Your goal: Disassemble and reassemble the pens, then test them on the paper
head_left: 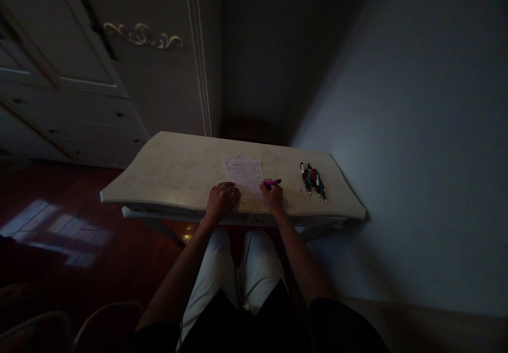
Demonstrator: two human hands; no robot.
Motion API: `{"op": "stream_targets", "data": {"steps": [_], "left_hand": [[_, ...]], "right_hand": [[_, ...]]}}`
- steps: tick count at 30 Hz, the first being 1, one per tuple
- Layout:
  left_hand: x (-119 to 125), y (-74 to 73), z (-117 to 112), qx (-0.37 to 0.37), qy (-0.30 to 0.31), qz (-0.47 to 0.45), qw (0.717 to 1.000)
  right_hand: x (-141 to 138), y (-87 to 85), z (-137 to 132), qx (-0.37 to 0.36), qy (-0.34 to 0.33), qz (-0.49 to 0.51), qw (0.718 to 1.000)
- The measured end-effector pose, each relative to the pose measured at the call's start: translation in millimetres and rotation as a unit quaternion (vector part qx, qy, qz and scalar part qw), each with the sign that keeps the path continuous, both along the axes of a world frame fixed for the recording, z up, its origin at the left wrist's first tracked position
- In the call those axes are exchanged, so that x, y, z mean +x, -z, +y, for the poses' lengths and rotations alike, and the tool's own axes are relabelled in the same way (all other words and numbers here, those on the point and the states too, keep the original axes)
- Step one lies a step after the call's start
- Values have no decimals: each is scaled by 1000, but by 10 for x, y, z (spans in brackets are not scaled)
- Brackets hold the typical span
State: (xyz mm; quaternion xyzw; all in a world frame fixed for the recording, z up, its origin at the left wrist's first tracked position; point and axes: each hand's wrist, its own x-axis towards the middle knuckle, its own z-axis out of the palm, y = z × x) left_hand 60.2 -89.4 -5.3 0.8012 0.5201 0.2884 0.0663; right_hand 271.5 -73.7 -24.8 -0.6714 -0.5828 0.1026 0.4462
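Observation:
A sheet of paper (246,175) covered in handwriting lies on the pale table (174,165), overlapping another sheet (234,159) behind it. My left hand (223,199) rests flat on the paper's lower left corner, fingers stretched out. In my right hand (273,196) is a purple pen (273,182), gripped between the fingers at the paper's right edge. The pen's tip is hidden by the hand. To the right lies a loose bunch of several pens (313,180) in different colours.
A white wall (428,146) stands close to the table's right end. Behind and left is a cabinet (159,93) with ornate trim and drawers. The red-brown floor (119,258) shows at left, with a chair's curved frame (107,306) low in view. The room is dim.

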Motion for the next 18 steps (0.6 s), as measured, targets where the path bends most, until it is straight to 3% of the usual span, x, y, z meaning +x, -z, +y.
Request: {"op": "stream_targets", "data": {"steps": [4,10,18], "left_hand": [[-8,26,6,4,3,-5,1000],[-12,47,14,1,2,-7,1000],[-11,37,19,1,5,-6,1000]], "right_hand": [[45,-19,-12,-12,-31,37,999],[84,-35,-23,-17,1,88,996],[54,-20,-41,-10,-42,49,998]]}}
